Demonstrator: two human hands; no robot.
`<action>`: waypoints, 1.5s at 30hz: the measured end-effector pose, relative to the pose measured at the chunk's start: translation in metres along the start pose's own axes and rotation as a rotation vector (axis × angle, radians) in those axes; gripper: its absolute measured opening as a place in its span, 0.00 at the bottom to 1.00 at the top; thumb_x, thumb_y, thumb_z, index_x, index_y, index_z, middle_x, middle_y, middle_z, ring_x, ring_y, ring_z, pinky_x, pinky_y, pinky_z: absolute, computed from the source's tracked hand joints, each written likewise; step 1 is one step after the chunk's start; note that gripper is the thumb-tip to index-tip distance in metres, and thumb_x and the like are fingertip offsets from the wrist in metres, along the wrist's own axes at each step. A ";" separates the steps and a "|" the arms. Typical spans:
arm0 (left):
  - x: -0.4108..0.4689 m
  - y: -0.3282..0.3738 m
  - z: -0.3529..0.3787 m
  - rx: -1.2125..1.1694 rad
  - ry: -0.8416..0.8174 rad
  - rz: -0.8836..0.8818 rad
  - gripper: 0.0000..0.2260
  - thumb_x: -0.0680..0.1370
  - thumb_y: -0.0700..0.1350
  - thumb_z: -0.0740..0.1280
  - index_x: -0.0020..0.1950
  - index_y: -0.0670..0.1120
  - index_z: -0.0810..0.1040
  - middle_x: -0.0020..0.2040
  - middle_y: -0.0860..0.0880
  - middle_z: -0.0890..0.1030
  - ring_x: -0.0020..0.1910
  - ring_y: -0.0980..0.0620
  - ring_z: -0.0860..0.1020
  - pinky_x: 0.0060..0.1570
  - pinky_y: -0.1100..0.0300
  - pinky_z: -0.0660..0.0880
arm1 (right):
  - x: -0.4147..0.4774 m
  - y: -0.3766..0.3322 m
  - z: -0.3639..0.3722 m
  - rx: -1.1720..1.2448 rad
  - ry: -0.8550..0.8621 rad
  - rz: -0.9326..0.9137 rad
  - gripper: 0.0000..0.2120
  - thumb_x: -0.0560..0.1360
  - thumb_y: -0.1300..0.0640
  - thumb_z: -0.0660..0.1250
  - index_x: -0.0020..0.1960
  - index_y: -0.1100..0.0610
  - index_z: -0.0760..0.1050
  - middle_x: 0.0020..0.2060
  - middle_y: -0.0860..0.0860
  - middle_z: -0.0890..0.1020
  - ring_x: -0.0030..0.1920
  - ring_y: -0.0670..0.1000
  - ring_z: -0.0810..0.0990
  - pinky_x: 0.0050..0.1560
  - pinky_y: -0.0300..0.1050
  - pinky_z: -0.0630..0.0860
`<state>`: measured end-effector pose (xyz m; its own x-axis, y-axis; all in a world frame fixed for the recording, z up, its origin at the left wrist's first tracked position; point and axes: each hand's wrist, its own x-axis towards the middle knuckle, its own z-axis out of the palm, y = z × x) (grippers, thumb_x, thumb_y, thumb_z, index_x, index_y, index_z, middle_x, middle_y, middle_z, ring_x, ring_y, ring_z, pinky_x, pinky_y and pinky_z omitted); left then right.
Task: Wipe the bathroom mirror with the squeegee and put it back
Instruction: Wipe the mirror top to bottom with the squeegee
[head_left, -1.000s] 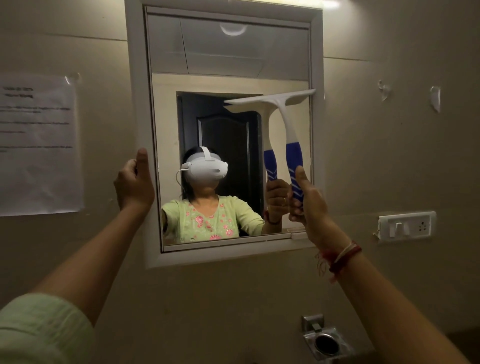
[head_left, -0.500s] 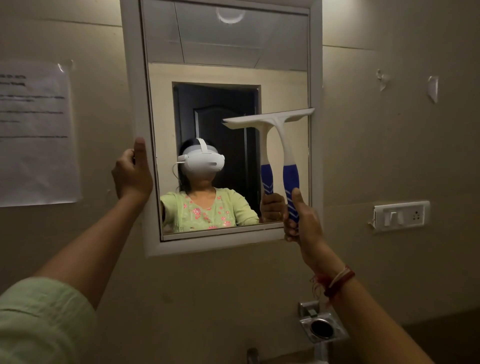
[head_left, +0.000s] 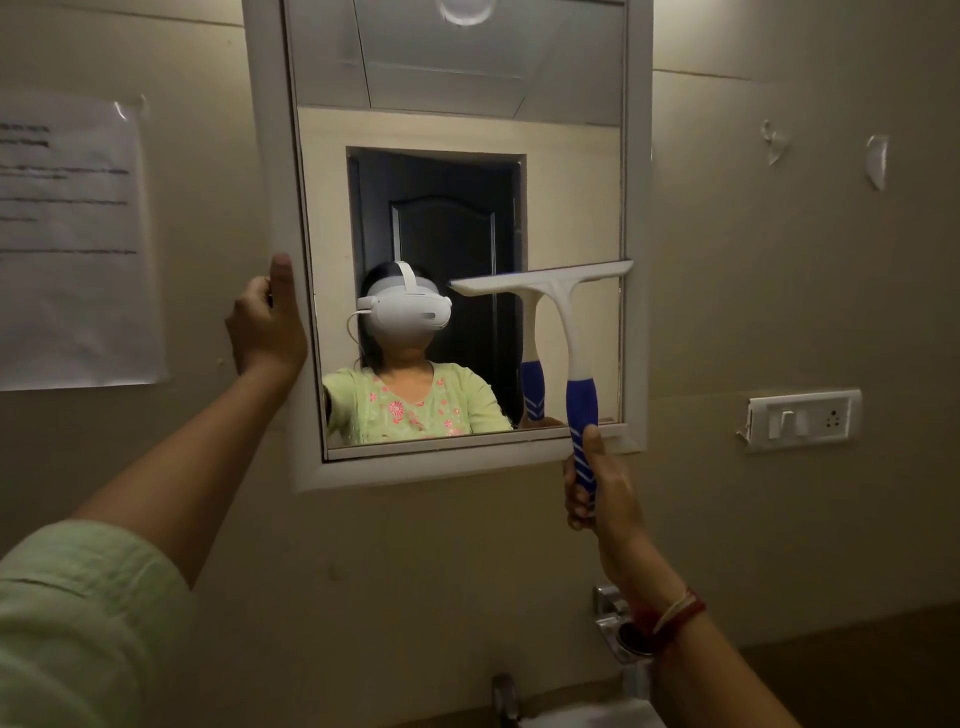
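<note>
The white-framed mirror (head_left: 270, 156) hangs on the beige wall ahead. My right hand (head_left: 597, 493) grips the blue handle of the white squeegee (head_left: 571, 322), below the mirror's lower right corner. The squeegee's blade lies level against the glass, about two thirds of the way down on the right half. My left hand (head_left: 267, 322) holds the left edge of the mirror frame, thumb up along it. The glass reflects a person with a headset, a dark door and the squeegee.
A paper notice (head_left: 72, 244) is taped to the wall at left. A switch and socket plate (head_left: 802, 418) sits at right, with two small hooks (head_left: 878, 161) above it. A chrome fitting (head_left: 615, 618) and a tap (head_left: 504, 696) are below the mirror.
My right hand has drawn the squeegee straight down the right side of the glass, from the upper part to the lower part. My left hand stays on the frame.
</note>
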<state>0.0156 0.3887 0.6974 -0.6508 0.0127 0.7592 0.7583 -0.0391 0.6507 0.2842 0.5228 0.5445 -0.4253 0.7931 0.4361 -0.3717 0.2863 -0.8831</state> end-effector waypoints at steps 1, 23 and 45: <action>0.000 0.001 0.000 0.001 0.000 0.002 0.22 0.80 0.59 0.51 0.30 0.49 0.59 0.28 0.51 0.65 0.34 0.49 0.66 0.32 0.56 0.55 | -0.003 0.004 -0.001 -0.001 0.005 0.011 0.23 0.71 0.36 0.55 0.31 0.55 0.69 0.20 0.46 0.69 0.20 0.45 0.66 0.23 0.36 0.64; 0.000 0.003 0.001 0.003 0.008 0.004 0.22 0.80 0.60 0.51 0.29 0.50 0.59 0.28 0.52 0.63 0.28 0.60 0.59 0.25 0.73 0.61 | -0.053 0.068 0.006 0.065 0.060 0.114 0.37 0.51 0.19 0.62 0.30 0.55 0.69 0.19 0.46 0.68 0.20 0.45 0.66 0.22 0.36 0.65; 0.000 0.003 0.000 -0.015 0.004 -0.001 0.22 0.79 0.61 0.50 0.30 0.51 0.59 0.29 0.53 0.63 0.28 0.60 0.60 0.25 0.73 0.62 | -0.089 0.093 0.000 0.061 0.105 0.262 0.27 0.64 0.30 0.59 0.31 0.56 0.70 0.19 0.47 0.69 0.21 0.45 0.67 0.23 0.36 0.66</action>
<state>0.0182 0.3886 0.6994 -0.6521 0.0088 0.7581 0.7567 -0.0544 0.6515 0.2875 0.4786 0.4229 -0.4272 0.8878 0.1714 -0.3107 0.0339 -0.9499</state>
